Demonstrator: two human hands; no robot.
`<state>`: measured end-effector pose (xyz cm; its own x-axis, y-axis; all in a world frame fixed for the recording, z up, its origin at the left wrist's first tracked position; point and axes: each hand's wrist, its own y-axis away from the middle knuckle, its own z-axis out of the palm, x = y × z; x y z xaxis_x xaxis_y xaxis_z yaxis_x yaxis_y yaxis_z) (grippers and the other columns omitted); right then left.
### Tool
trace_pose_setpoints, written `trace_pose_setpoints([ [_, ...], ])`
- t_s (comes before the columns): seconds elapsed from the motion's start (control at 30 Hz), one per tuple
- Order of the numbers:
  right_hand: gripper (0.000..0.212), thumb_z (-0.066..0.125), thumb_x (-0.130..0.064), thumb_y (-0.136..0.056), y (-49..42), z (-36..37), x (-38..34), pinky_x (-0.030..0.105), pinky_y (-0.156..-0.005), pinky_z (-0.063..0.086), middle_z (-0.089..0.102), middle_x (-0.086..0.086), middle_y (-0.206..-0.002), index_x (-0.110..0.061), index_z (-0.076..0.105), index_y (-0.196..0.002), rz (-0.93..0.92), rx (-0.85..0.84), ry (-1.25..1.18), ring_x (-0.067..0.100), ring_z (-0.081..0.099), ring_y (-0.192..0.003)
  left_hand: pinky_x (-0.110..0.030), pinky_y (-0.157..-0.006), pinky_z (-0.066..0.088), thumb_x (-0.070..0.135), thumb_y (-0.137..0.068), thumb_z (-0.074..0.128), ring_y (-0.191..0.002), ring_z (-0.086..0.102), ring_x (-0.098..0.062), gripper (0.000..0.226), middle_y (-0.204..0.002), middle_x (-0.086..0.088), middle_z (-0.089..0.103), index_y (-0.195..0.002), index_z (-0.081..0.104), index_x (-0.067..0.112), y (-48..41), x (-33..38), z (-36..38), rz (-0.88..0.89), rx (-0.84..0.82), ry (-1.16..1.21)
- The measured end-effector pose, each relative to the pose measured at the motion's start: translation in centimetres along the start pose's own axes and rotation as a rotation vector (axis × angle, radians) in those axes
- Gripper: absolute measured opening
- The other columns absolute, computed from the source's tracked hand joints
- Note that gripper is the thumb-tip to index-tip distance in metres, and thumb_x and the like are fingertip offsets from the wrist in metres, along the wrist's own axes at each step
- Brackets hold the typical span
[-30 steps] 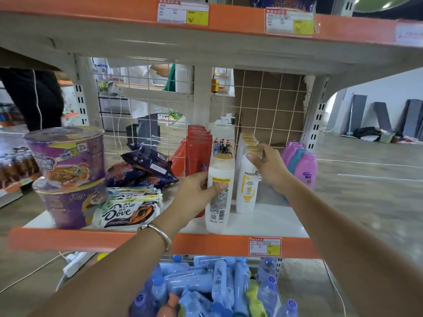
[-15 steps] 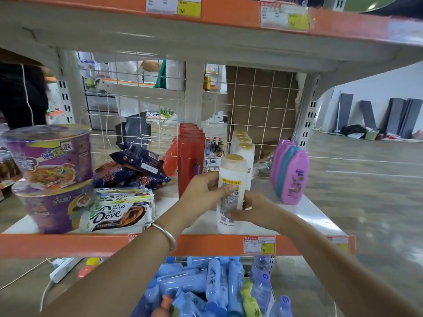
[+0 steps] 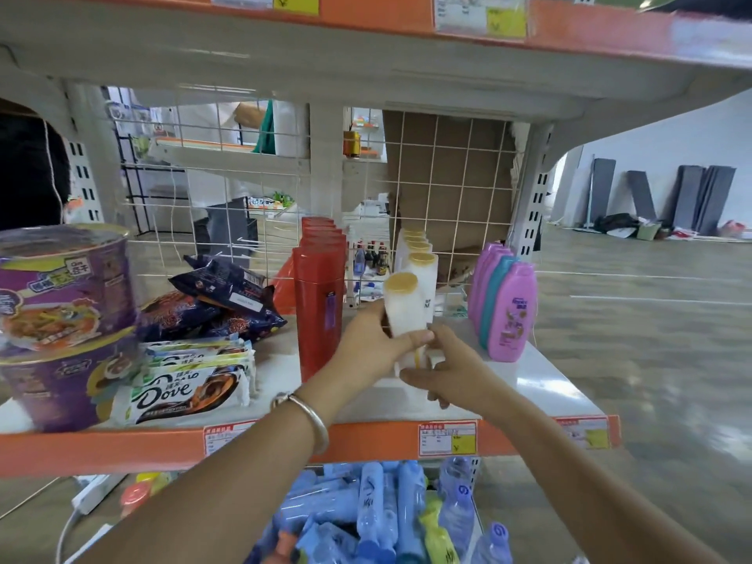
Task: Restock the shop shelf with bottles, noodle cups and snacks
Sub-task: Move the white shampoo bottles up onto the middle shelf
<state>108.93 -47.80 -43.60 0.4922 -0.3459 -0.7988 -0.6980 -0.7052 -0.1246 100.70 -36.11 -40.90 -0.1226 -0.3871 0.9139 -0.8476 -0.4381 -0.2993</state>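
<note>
A white shampoo bottle (image 3: 402,309) with a gold cap stands at the front of a row of like bottles (image 3: 419,254) on the white shelf (image 3: 541,384). My left hand (image 3: 372,348) grips its middle from the left. My right hand (image 3: 445,374) holds its base from the right. Red bottles (image 3: 319,303) line up to the left, pink and teal bottles (image 3: 508,307) to the right. Two stacked purple noodle cups (image 3: 61,319), Dove bars (image 3: 187,388) and dark snack packs (image 3: 219,299) lie further left.
A wire grid (image 3: 447,189) backs the shelf, and an upper shelf (image 3: 366,42) hangs low overhead. Below, a basket holds several blue water bottles (image 3: 378,519). A person stands behind the grid at the left. Open floor lies to the right.
My right hand left the second white bottle and came down to the base of the front one. The front bottle has been turned, its label now facing away. My view shifted left.
</note>
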Motion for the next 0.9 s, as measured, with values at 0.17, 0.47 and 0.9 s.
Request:
trace_pose_setpoints([
  [0.17, 0.048, 0.078, -0.036, -0.072, -0.6, -0.1, 0.4, 0.022, -0.042, 0.050, 0.065, 0.001, -0.095, -0.018, 0.055, -0.110, 0.012, 0.135, 0.086, 0.011, 0.061, -0.063, -0.033, -0.093, 0.052, 0.007, -0.080, 0.071, -0.103, 0.064, -0.020, 0.038, -0.115, -0.009, 0.067, -0.116, 0.059, 0.012, -1.0, -0.4, -0.3, -0.012, -0.091, 0.141],
  [0.47, 0.035, 0.072, -0.019, -0.077, -1.9, 2.2, 0.8, 0.033, -0.047, 0.056, 0.059, 0.010, -0.098, -0.011, 0.044, -0.095, 0.083, 0.370, -0.061, 0.025, 0.063, -0.083, -0.031, -0.100, 0.047, 0.014, -0.088, 0.063, -0.112, 0.061, -0.013, 0.040, -0.122, -0.001, 0.065, -0.126, 0.056, 0.015, -0.9, -3.1, 0.5, 0.024, -0.103, -0.100],
  [0.9, 0.060, 0.078, -0.044, -0.070, -2.1, 2.2, 0.6, 0.036, -0.078, 0.050, 0.056, 0.008, -0.121, -0.012, 0.050, -0.112, 0.126, 0.399, 0.042, 0.021, 0.057, -0.097, -0.019, -0.098, 0.036, 0.021, -0.090, 0.058, -0.126, 0.047, -0.013, 0.060, -0.134, 0.006, 0.049, -0.144, 0.032, 0.021, 2.4, -2.4, -1.1, -0.073, -0.224, -0.295],
])
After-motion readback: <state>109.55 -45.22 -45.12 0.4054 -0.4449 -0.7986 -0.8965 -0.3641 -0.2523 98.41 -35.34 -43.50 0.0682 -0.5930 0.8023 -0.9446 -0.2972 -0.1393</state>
